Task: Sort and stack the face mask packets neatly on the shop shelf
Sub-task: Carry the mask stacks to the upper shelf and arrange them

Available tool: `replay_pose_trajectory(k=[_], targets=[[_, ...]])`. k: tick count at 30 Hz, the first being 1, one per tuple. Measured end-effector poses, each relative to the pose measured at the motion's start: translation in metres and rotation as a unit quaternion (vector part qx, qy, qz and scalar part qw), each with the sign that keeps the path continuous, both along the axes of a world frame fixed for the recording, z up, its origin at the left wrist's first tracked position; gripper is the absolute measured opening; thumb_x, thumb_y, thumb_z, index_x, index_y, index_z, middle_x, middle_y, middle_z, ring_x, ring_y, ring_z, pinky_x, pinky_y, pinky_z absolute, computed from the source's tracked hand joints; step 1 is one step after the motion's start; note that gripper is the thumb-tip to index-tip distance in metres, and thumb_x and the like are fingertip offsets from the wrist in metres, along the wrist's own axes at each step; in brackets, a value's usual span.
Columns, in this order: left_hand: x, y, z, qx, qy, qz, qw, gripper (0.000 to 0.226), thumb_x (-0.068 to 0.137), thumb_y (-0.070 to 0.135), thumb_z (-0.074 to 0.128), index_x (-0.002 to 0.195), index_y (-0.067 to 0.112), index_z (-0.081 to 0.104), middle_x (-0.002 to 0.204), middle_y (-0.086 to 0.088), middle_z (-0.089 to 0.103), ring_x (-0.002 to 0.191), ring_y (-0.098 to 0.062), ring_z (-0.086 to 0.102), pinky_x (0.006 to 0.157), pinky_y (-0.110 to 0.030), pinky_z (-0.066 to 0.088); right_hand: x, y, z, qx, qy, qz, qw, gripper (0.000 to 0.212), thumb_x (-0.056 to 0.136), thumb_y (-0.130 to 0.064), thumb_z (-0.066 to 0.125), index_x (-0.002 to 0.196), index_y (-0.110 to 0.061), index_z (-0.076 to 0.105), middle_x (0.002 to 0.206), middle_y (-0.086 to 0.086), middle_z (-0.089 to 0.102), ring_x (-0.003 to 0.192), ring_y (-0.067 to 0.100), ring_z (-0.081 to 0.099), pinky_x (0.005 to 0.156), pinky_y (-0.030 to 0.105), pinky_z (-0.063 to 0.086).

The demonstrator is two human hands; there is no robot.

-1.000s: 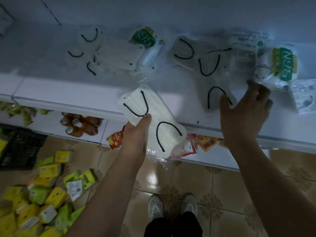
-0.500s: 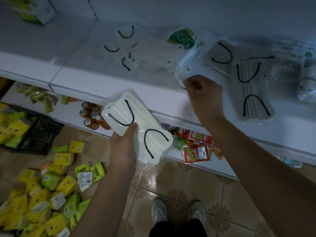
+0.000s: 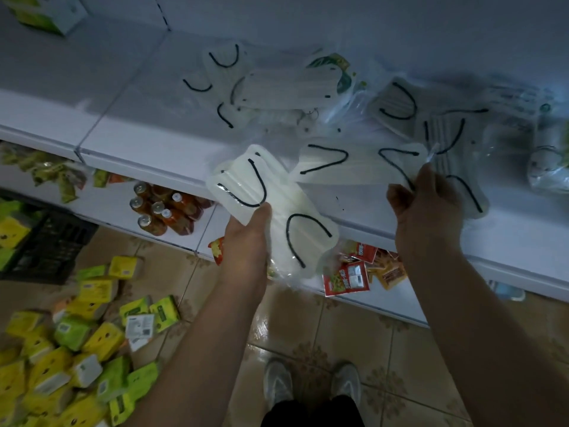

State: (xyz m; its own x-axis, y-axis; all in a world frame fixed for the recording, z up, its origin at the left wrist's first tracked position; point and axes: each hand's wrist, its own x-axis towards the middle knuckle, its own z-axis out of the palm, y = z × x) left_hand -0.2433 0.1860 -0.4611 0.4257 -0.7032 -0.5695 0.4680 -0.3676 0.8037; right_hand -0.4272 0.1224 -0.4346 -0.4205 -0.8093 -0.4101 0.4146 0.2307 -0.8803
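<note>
My left hand (image 3: 246,238) grips a clear packet of white masks with black ear loops (image 3: 277,217), held just in front of the white shelf's edge (image 3: 147,161). My right hand (image 3: 428,211) pinches the right end of a second such mask packet (image 3: 360,164), lifted slightly above the shelf beside the first. More mask packets lie loose on the shelf: a pile at the back middle (image 3: 277,87) with a green-printed packet (image 3: 338,72), and another group at the right (image 3: 431,124).
A green-and-white box (image 3: 46,10) stands at the shelf's far left. On the lower shelf lie small bottles (image 3: 163,208) and red snack sachets (image 3: 351,272). Yellow and green packs (image 3: 61,349) litter the tiled floor beside a black crate (image 3: 46,248). My shoes (image 3: 311,383) stand below.
My right hand went from the right end of the shelf to the middle pile, pinched a mask packet there and pulled it toward the front edge. My left hand kept its packet.
</note>
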Motion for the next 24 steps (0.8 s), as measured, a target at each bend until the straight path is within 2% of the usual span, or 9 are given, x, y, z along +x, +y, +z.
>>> replay_pose_trajectory(k=[3, 5, 9, 13, 15, 16, 19, 22, 24], targets=[[-0.015, -0.006, 0.002, 0.009, 0.006, -0.008, 1.000, 0.041, 0.095, 0.029, 0.063, 0.134, 0.019, 0.055, 0.124, -0.001, 0.069, 0.114, -0.024, 0.066, 0.099, -0.047, 0.052, 0.019, 0.016, -0.002, 0.045, 0.081, 0.086, 0.992, 0.016, 0.101, -0.020, 0.055, 0.109, -0.008, 0.061, 0.095, 0.005, 0.068, 0.067, 0.013, 0.074, 0.066, 0.029, 0.060], [-0.018, -0.009, 0.005, 0.012, 0.036, 0.011, 0.999, 0.056, 0.091, 0.041, 0.064, 0.140, 0.019, 0.051, 0.129, -0.004, 0.066, 0.116, -0.025, 0.064, 0.101, -0.048, 0.052, 0.031, 0.028, -0.006, 0.076, 0.173, 0.147, 0.971, 0.013, 0.096, -0.017, 0.063, 0.086, -0.011, 0.059, 0.082, 0.006, 0.067, 0.069, 0.021, 0.075, 0.064, 0.042, 0.061], [-0.004, -0.017, 0.007, 0.009, 0.057, 0.011, 0.998, 0.074, 0.079, 0.068, 0.068, 0.132, 0.017, 0.058, 0.123, -0.006, 0.070, 0.109, -0.023, 0.070, 0.095, -0.044, 0.056, 0.050, 0.040, -0.007, 0.067, 0.370, 0.263, 0.889, 0.032, 0.089, -0.020, 0.067, 0.071, 0.000, 0.049, 0.065, 0.020, 0.061, 0.057, 0.019, 0.071, 0.048, 0.031, 0.054], [0.021, -0.024, 0.002, 0.003, -0.015, 0.030, 0.999, 0.018, 0.090, 0.027, 0.073, 0.105, 0.023, 0.065, 0.114, -0.004, 0.073, 0.107, -0.028, 0.069, 0.095, -0.048, 0.054, 0.071, 0.022, -0.003, 0.020, 0.427, 0.368, 0.826, 0.032, 0.091, -0.035, 0.068, 0.090, -0.003, 0.064, 0.077, 0.009, 0.068, 0.058, -0.001, 0.063, 0.059, 0.012, 0.049], [0.036, -0.027, 0.001, 0.013, -0.018, 0.053, 0.998, 0.016, 0.087, 0.021, 0.069, 0.101, 0.019, 0.062, 0.104, -0.004, 0.071, 0.099, -0.028, 0.068, 0.095, -0.055, 0.053, 0.077, -0.011, -0.008, -0.100, 0.575, 0.292, 0.757, 0.039, 0.092, -0.037, 0.066, 0.118, -0.009, 0.062, 0.111, 0.008, 0.064, 0.096, 0.013, 0.063, 0.088, 0.027, 0.051], [0.043, -0.027, -0.001, 0.021, -0.024, 0.057, 0.998, 0.022, 0.084, 0.022, 0.067, 0.102, 0.013, 0.061, 0.094, -0.006, 0.066, 0.090, -0.025, 0.065, 0.091, -0.052, 0.054, 0.080, -0.033, -0.013, -0.154, 0.653, 0.260, 0.694, 0.048, 0.091, -0.034, 0.066, 0.131, -0.010, 0.055, 0.127, 0.011, 0.056, 0.115, 0.025, 0.056, 0.099, 0.037, 0.046], [0.054, -0.025, -0.005, 0.013, -0.042, 0.058, 0.997, 0.029, 0.084, 0.024, 0.068, 0.107, 0.009, 0.057, 0.093, -0.007, 0.062, 0.087, -0.024, 0.062, 0.083, -0.042, 0.053, 0.089, -0.108, -0.022, -0.188, 0.773, 0.278, 0.538, 0.067, 0.089, -0.028, 0.065, 0.148, -0.011, 0.039, 0.150, 0.014, 0.040, 0.140, 0.038, 0.034, 0.117, 0.049, 0.024], [0.062, -0.022, -0.008, 0.012, -0.036, 0.072, 0.997, 0.038, 0.080, 0.032, 0.076, 0.112, 0.017, 0.061, 0.110, -0.005, 0.073, 0.105, -0.027, 0.069, 0.100, -0.051, 0.051, 0.098, -0.148, -0.027, -0.165, 0.795, 0.319, 0.488, 0.039, 0.092, -0.017, 0.057, 0.129, -0.008, 0.061, 0.128, 0.017, 0.061, 0.124, 0.035, 0.052, 0.117, 0.042, 0.023], [0.068, -0.020, -0.011, 0.006, -0.027, 0.077, 0.997, 0.042, 0.075, 0.035, 0.078, 0.113, 0.022, 0.064, 0.109, -0.002, 0.075, 0.105, -0.026, 0.070, 0.100, -0.053, 0.051, 0.098, -0.146, -0.024, -0.147, 0.796, 0.311, 0.498, 0.030, 0.095, -0.011, 0.049, 0.119, -0.008, 0.067, 0.113, 0.017, 0.067, 0.106, 0.034, 0.061, 0.089, 0.037, 0.043]])
